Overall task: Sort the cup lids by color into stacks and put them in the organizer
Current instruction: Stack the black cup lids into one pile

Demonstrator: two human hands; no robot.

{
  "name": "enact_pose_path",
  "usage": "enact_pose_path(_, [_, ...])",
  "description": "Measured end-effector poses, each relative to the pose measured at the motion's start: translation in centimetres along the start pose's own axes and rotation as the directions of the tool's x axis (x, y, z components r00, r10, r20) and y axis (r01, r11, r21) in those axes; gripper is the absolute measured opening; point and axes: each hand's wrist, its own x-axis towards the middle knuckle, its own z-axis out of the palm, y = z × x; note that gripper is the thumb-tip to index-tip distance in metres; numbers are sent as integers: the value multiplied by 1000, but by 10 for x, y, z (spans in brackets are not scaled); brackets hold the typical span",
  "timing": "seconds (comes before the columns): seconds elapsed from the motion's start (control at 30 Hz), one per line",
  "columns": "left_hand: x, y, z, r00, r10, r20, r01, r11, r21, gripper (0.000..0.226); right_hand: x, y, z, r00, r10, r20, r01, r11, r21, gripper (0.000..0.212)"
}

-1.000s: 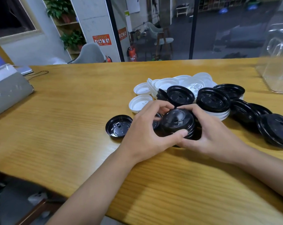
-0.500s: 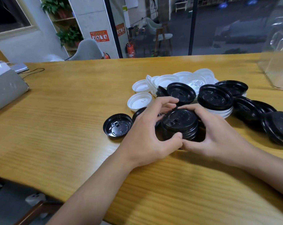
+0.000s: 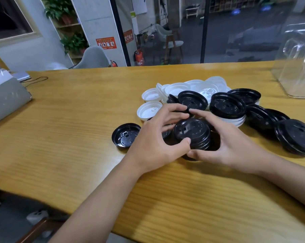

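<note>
A stack of black lids [image 3: 193, 133] stands on the wooden table [image 3: 74, 137] in the middle of the view. My left hand [image 3: 158, 137] grips it from the left, thumb on its near side. My right hand [image 3: 223, 142] curls round its right side. One black lid [image 3: 125, 135] lies upside down to the left. More black lids [image 3: 227, 106] and white lids [image 3: 149, 109] lie mixed in a pile behind and to the right. The clear plastic organizer [image 3: 298, 67] stands at the far right.
A grey case [image 3: 6, 99] with a cable sits at the table's left edge. The table's near edge runs diagonally at lower left. Glass panels and chairs stand beyond the far edge.
Both hands have stayed round the black stack and shifted their fingers a little. The camera has tilted slightly.
</note>
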Motion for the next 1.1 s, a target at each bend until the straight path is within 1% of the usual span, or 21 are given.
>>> enact_pose_path(0.13, [-1, -2, 1, 999, 1, 48, -1, 1000, -6, 63, 1, 0, 0, 1000, -5, 18, 5, 1000, 19, 98])
enact_pose_path(0.23, [1, -1, 3, 999, -8, 32, 9, 1000, -22, 64, 1, -1, -1, 1000, -14, 15, 13, 999, 36, 96])
enact_pose_path(0.4, [2, -4, 4, 1000, -7, 17, 7, 1000, -30, 71, 2, 1, 0, 998, -48, 42, 47, 998, 34, 86])
enact_pose_path(0.67, [5, -2, 0, 994, -27, 106, 20, 997, 70, 86, 4, 5, 0, 993, -86, 84, 97, 987, -132, 86])
enact_pose_path(0.77, [3, -1, 1, 994, -23, 108, 15, 998, 68, 88, 3, 6, 0, 994, -86, 64, 94, 986, -136, 86])
enact_pose_path(0.83, [1, 0, -2, 990, -28, 135, 20, 998, 65, 89, 2, 5, 1, 995, -87, 50, 93, 986, -136, 89])
enact_pose_path(0.87, [2, 0, -5, 989, -32, 145, 25, 998, 51, 85, 2, 5, 1, 995, -84, 45, 90, 986, -142, 92])
enact_pose_path(0.9, [3, 0, -8, 991, -24, 131, 21, 999, 28, 77, 2, 5, 2, 996, -81, 37, 85, 986, -146, 93])
enact_pose_path(0.93, [4, 0, -12, 997, 1, 83, -2, 1000, 13, 62, 1, 5, 2, 997, -79, 28, 82, 986, -144, 92])
enact_pose_path(0.97, [6, -1, -17, 999, 44, 4, -44, 999, 29, 44, 1, 4, 2, 997, -75, 19, 77, 988, -136, 89])
enact_pose_path(1.0, [7, -2, -22, 991, 104, -83, -96, 991, 95, 27, 1, 4, 2, 997, -71, 9, 71, 989, -131, 85])
enact_pose_path(1.03, [9, -5, -28, 976, 168, -139, -140, 971, 195, 13, 1, 3, 2, 998, -66, -1, 65, 990, -127, 83])
enact_pose_path(1.07, [9, -9, -34, 964, 216, -153, -162, 940, 302, 6, 2, 2, 3, 998, -59, -9, 57, 991, -123, 82])
enact_pose_path(1.1, [9, -14, -40, 962, 239, -135, -169, 904, 393, 8, 2, 2, 3, 999, -51, -16, 49, 992, -116, 83])
